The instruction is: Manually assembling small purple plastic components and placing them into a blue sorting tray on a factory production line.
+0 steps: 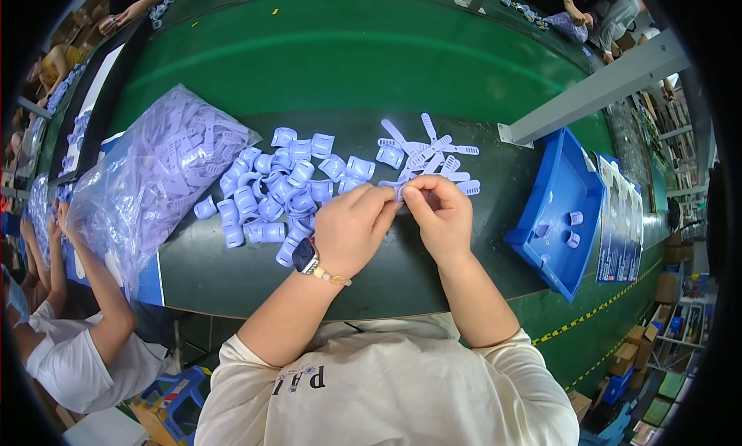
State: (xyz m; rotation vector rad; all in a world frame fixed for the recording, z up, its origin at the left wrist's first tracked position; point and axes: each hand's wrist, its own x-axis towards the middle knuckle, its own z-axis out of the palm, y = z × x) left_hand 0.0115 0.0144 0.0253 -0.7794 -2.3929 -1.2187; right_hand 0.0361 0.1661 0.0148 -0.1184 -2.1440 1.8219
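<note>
My left hand and my right hand meet in front of me, fingertips pinched together. Between them is a small lavender plastic piece, mostly covered by the fingers, so its full shape is hidden. Just beyond the fingertips lies a loose heap of flat lavender slotted straps. One curved lavender plastic piece rests at that heap's left side. Left of my hands spreads a larger pile of the same curved pieces, some touching one another. A watch and a bead bracelet sit on my left wrist.
A clear bag full of lavender straps lies at the left. On the right stands a blue bin holding several small lavender pieces, beside a printed sheet. A grey metal post rises near the bin. Co-workers sit at left and far side.
</note>
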